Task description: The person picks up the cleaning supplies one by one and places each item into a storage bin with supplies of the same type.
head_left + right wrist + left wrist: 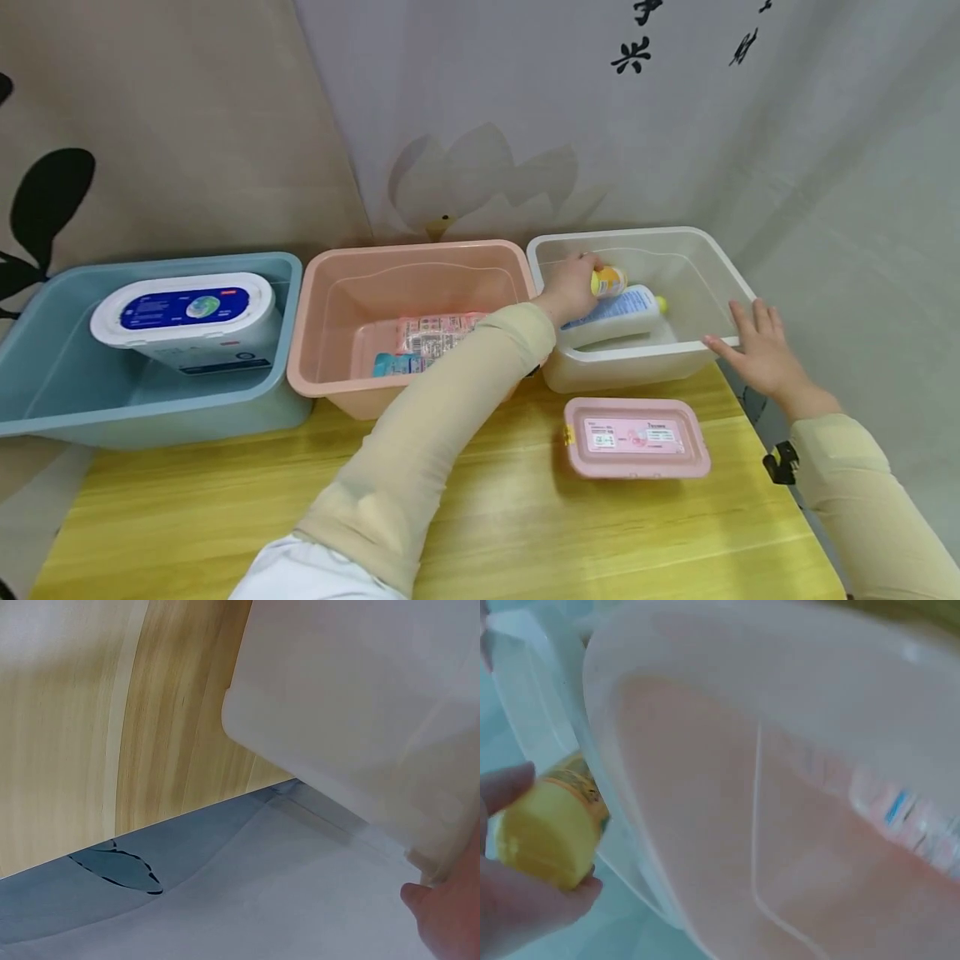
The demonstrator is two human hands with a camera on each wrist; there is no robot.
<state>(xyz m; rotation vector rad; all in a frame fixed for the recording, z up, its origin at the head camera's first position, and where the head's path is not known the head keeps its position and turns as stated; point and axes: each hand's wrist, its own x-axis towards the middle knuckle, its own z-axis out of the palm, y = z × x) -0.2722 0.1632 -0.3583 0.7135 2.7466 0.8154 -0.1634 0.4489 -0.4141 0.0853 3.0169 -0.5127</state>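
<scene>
The left hand [573,292] holds the yellow bottle [609,282] inside the white bin [630,371], its thumb and fingers clamped on the smooth yellow end; the bottle lies just beyond the white bottle [611,317], toward the far side; the right hand [768,350] has its fingers spread apart at the bin's right rim and appears to rest there rather than grip; for a good hold, I judge, the left hand should wrap well round the side, since a smooth round end may slip or twist, and should mind the white bottle so close by; the left sleeve [450,433] crosses over the pink bin [318,325], so the forearm is best held high, off its rim; the right hand should steady lightly, without pushing, because the bin sits by the right edge of the table [600,542]; the left wrist view shows the fingers meeting the bottle from opposite sides and its printed band, which the head view partly hides; the right wrist view shows that table edge close to the bin's outer wall, but only a little of the right hand; the head view alone shows the white bottle and the pink box [637,467] on the near side.
</scene>
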